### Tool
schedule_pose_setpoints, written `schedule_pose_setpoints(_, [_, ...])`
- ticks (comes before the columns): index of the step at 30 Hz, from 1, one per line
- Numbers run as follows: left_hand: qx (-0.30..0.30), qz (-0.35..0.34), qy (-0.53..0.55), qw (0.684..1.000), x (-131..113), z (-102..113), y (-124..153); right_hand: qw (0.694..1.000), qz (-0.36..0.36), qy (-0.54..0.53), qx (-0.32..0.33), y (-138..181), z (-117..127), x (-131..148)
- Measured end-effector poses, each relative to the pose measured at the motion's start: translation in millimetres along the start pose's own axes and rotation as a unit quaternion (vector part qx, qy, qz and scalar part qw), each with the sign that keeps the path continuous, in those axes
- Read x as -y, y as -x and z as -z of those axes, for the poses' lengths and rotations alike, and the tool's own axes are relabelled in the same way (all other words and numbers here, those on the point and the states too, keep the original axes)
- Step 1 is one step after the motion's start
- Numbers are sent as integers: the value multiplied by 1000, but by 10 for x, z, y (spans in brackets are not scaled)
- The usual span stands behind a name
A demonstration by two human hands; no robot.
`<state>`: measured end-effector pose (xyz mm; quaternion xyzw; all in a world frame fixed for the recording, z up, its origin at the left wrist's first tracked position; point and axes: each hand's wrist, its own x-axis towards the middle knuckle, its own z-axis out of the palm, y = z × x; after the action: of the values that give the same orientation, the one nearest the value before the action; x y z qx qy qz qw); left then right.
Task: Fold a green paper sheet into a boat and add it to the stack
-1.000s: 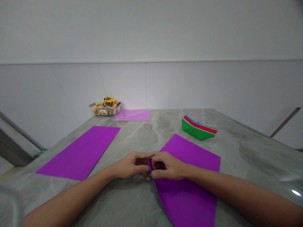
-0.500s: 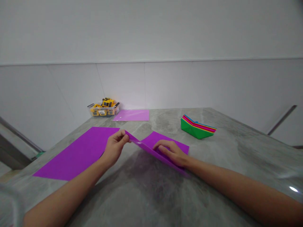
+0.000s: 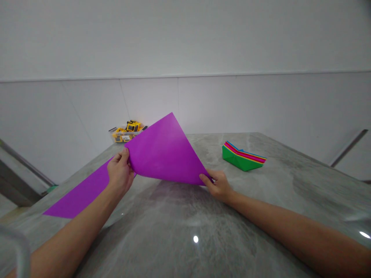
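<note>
A purple sheet of paper [image 3: 166, 150] is held up off the table between my two hands, tilted with one corner pointing upward. My left hand [image 3: 120, 170] pinches its left corner between thumb and fingers. At the lower right corner, my right hand [image 3: 217, 185] grips the paper with the thumb on the near face. A second purple sheet [image 3: 84, 197] lies flat on the table at the left, partly covered by my left hand and forearm. To the right of my right hand stands a folded paper boat [image 3: 243, 158], green outside with layered coloured edges.
The grey marbled table [image 3: 185, 239] reaches back to a white wall [image 3: 217, 104]. A clear plastic box [image 3: 126, 136] of yellow toy vehicles [image 3: 133, 125] stands at the back left, partly behind the raised paper. A grey curved bar [image 3: 23, 247] shows at the lower left.
The purple sheet has been lifted and opened out towards the wall, now hiding the pink sheet at the back. My left hand has moved left; my right hand now grips a corner.
</note>
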<state>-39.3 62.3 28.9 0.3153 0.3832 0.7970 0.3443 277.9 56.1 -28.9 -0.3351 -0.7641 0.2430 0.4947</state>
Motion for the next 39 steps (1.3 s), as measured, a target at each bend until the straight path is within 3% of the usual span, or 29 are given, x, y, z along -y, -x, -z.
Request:
schedule_pose_setpoints(4, [165, 16, -86, 982, 0, -14, 98, 989, -80, -79, -90, -36, -78, -16])
schedule_pose_setpoints(9, [262, 54, -197, 943, 173, -25, 283, 962, -166, -212, -50, -94, -110, -81])
schedule_pose_setpoints(17, [267, 50, -220, 937, 222, -4, 275, 951, -176, -255, 3, -60, -130, -112])
schedule_pose_setpoints(26, [247, 50, -241, 937, 173, 7, 254, 953, -188, -238, 8, -75, -121, -112])
schedule_pose_setpoints(32, [237, 135, -232, 934, 217, 70, 206, 935, -208, -286, 6, -104, -102, -46])
schedule_pose_setpoints(36, [260, 213, -225, 914, 200, 71, 134, 928, -225, -296, -23, -122, -92, -111])
schedule_pose_setpoints(39, [279, 248, -241, 896, 174, 66, 65, 901, -275, -333, -39, -156, -70, -187])
